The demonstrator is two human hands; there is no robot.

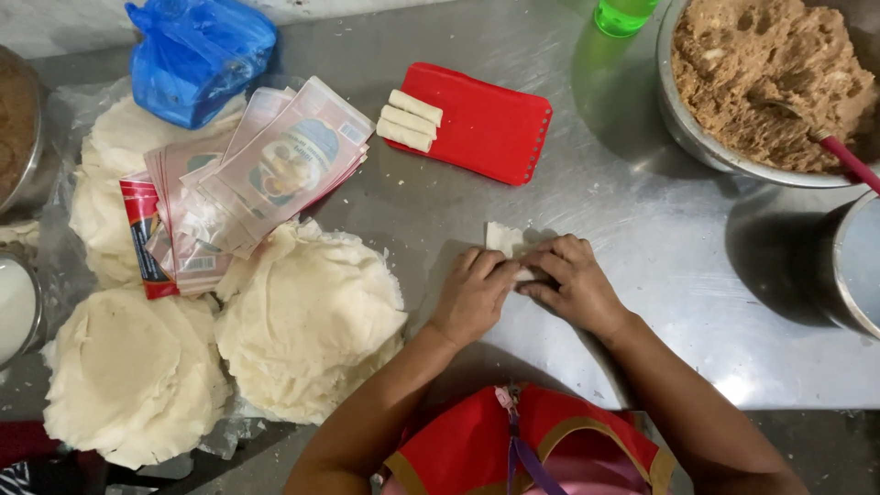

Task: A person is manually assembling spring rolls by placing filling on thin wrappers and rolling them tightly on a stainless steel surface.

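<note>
My left hand [474, 295] and my right hand [575, 282] press side by side on a pale wrapper roll [507, 243] lying on the steel table [642, 211]. Fingers of both hands curl over it, and only its far corner shows above them. Three finished pale rolls [409, 120] lie on a red flat tray [484, 123] further back. Stacks of round thin wrappers [310, 316] sit to the left of my hands.
A big metal bowl of brown filling [765, 78] with a red-handled spoon [848, 160] stands at back right, a metal pot [852, 266] beside it. Empty printed packets [257, 174], a blue plastic bag [197, 55] and a green bottle [623, 14] lie further back.
</note>
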